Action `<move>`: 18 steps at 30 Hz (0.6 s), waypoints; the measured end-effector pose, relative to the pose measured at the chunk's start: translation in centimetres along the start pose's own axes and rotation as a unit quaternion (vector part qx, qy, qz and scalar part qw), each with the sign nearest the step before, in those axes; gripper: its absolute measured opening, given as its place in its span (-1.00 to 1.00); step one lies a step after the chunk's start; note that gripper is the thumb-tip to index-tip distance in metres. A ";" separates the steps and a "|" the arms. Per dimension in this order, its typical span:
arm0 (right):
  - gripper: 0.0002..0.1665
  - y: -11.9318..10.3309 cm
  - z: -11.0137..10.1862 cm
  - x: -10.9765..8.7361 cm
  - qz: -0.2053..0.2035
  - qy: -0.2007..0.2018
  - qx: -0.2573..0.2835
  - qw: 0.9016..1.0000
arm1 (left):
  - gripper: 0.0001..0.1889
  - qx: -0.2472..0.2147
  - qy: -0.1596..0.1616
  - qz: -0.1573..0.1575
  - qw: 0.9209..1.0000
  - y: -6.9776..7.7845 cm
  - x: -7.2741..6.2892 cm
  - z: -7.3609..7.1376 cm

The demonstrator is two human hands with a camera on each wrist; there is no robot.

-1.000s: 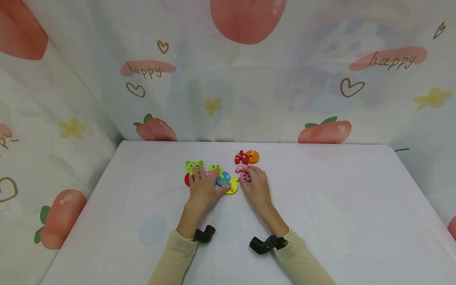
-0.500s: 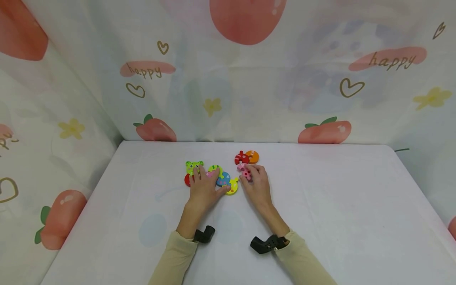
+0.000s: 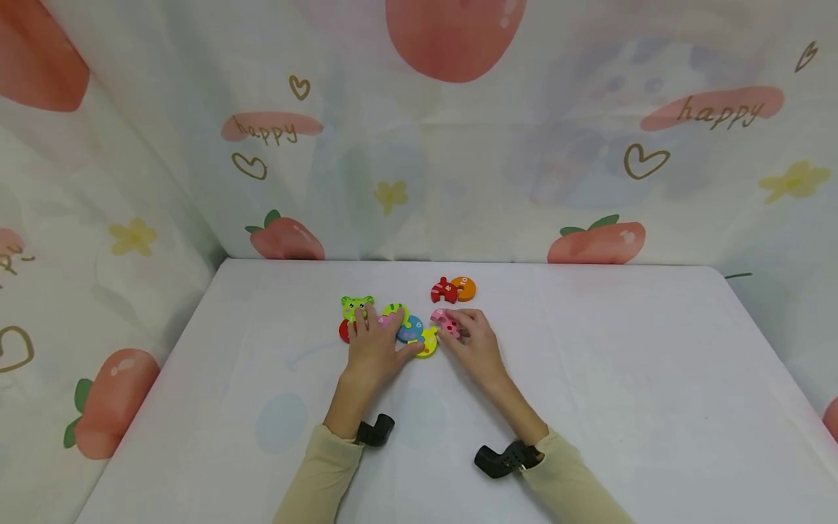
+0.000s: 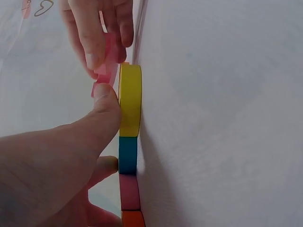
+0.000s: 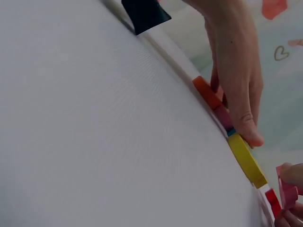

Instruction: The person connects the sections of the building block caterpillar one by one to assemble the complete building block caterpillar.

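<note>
In the head view my left hand (image 3: 373, 351) rests with spread fingers over a joined row of puzzle pieces. Its thumb lies by the yellow puzzle piece (image 3: 428, 343), beside a blue puzzle piece (image 3: 409, 331). A green animal-head piece (image 3: 356, 302) and a red piece (image 3: 343, 332) show past the fingers; other pieces are partly hidden. My right hand (image 3: 478, 351) pinches a pink spotted puzzle piece (image 3: 441, 318) between thumb and fingers, just beyond the yellow end. In the left wrist view that pink piece (image 4: 109, 56) appears raised and tilted near the yellow piece (image 4: 130, 99).
Farther back lie a red puzzle piece (image 3: 444, 292) and an orange round piece (image 3: 467, 289), touching each other. The white table (image 3: 622, 378) ends against a printed curtain (image 3: 445, 160). Black wrist cameras (image 3: 376, 431) sit on both wrists.
The right hand has picked up the pink piece, turned it and drawn it away from the red piece toward the yellow one. The left hand stays put.
</note>
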State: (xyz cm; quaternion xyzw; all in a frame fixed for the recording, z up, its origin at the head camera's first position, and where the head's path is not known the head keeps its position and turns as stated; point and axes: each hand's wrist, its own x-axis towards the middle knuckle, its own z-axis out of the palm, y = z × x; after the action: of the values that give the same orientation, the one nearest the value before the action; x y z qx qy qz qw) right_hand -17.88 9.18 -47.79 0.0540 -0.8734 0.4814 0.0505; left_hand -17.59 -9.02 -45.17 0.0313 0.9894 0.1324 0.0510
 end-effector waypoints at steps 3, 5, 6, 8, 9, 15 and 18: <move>-0.47 0.3 -0.5 -0.2 -0.010 -0.005 -0.008 1.000 | -0.16 0.001 0.003 0.000 1.000 -0.1 0.0 0.2; -0.47 0.6 -0.9 -0.2 -0.011 -0.003 -0.016 1.000 | -0.14 0.001 0.003 -0.001 1.000 -0.1 0.0 0.2; -0.47 0.8 -1.1 -0.2 -0.011 -0.003 -0.020 1.000 | -0.13 0.001 0.006 0.000 1.000 -0.1 0.0 0.2; -0.47 1.1 -1.4 0.0 -0.009 -0.004 -0.027 1.000 | -0.13 0.001 0.009 0.002 1.000 -0.1 -0.1 0.3; -0.47 1.3 -1.6 0.1 -0.006 -0.004 -0.030 1.000 | -0.13 0.001 0.009 0.002 1.000 -0.1 -0.1 0.3; -0.45 1.7 -2.3 0.7 -0.019 -0.012 -0.043 0.999 | -0.16 -0.004 0.006 -0.002 1.000 -0.1 0.0 0.4; -0.44 1.4 -2.6 0.8 -0.030 -0.013 -0.050 0.998 | -0.17 -0.005 0.012 0.000 1.000 0.0 0.0 0.3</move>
State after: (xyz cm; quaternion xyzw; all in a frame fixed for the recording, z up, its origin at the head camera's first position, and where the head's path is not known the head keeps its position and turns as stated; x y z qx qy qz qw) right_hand -18.75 12.06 -47.50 0.0835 -0.8948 0.4351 0.0563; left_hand -17.52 -8.98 -45.51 0.0294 0.9892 0.1380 0.0394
